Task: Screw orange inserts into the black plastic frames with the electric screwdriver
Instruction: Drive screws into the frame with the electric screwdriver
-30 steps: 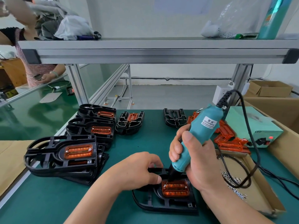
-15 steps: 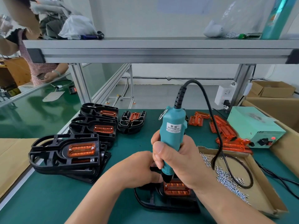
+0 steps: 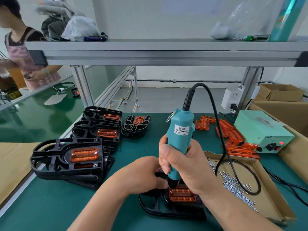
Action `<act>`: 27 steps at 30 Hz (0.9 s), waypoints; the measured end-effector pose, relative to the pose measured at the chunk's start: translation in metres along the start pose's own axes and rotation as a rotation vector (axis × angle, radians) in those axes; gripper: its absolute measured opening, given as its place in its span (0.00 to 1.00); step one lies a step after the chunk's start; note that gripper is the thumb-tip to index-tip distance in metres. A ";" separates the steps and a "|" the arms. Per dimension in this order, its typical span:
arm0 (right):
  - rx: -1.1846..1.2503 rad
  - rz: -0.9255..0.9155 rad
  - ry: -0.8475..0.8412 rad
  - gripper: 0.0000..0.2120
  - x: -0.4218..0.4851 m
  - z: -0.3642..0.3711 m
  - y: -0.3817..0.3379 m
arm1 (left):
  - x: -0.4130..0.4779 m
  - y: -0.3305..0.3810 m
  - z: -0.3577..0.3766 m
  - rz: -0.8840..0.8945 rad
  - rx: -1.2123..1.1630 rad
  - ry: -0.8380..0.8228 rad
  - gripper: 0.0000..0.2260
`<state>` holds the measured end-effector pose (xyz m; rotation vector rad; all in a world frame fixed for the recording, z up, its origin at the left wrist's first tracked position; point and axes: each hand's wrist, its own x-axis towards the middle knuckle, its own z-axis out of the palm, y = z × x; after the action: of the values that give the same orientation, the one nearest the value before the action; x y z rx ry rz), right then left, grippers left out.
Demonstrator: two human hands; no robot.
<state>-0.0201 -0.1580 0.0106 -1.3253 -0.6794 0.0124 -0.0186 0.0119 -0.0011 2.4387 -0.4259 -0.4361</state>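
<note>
Orange insert point(image 3: 182, 195) sits seated in the black plastic frame point(image 3: 160, 212), which lies flat on the green benchtop point(image 3: 50, 205) directly below me. The electric screwdriver point(image 3: 180, 135) stands nearly upright over the frame, its bit down at the insert's far-left corner; the screw itself is hidden under the tip. My right hand point(image 3: 185, 165) is wrapped tight round the teal barrel. My left hand point(image 3: 141, 174) curls over the frame's far edge to steady it, fingertips just beside the bit.

That closeness is my first worry: if the bit jumps out of the screw head, it could skid onto those fingers or score the insert. A slight lean of the driver could also start the screw crooked and strip the plastic.

The cord point(image 3: 221, 147) loops right of the frame across the cardboard tray point(image 3: 266, 185) of loose screws point(image 3: 236, 182); a tug there might scatter them or drag the driver off line. Left of the frame, stacked finished frames point(image 3: 70, 157) sit well apart, out of harm.
</note>
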 end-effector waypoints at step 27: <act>0.052 -0.008 -0.014 0.17 -0.006 -0.006 0.007 | 0.006 -0.002 0.004 -0.032 0.003 0.007 0.12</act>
<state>-0.0192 -0.1636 0.0009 -1.2739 -0.6922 0.0327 -0.0146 0.0093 -0.0064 2.4522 -0.3860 -0.4408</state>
